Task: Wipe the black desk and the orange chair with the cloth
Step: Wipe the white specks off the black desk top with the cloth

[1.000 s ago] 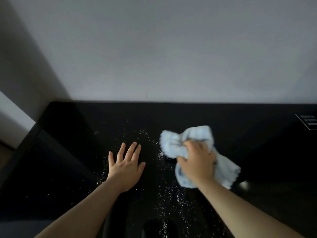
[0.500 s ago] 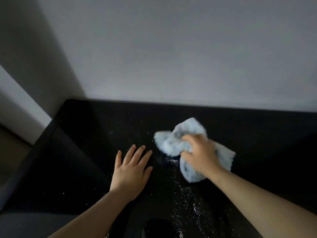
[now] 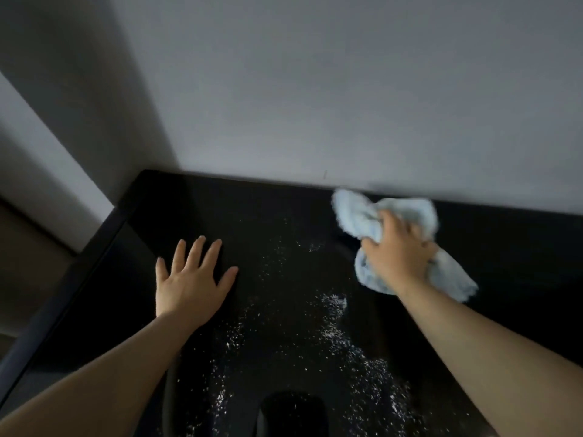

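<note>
Two bare forearms, no sleeves, no jewellery

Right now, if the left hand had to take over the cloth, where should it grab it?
Probably the loose bunched end sticking out past the right hand, nearest the wall. Come from the left hand's side, low over the desk: that free end faces left, while the cloth's middle is wadded under the right hand's fingers.

Left hand [image 3: 192, 287] lies flat on black desk [image 3: 202, 212], fingers spread and straight. Right hand [image 3: 396, 257] grips bunched light-blue cloth [image 3: 362, 216], pressed on desk near its back edge by the grey wall [image 3: 315, 89]. White specks [image 3: 334, 313] scattered on the desk between both forearms. Cloth edges blurred.
</note>
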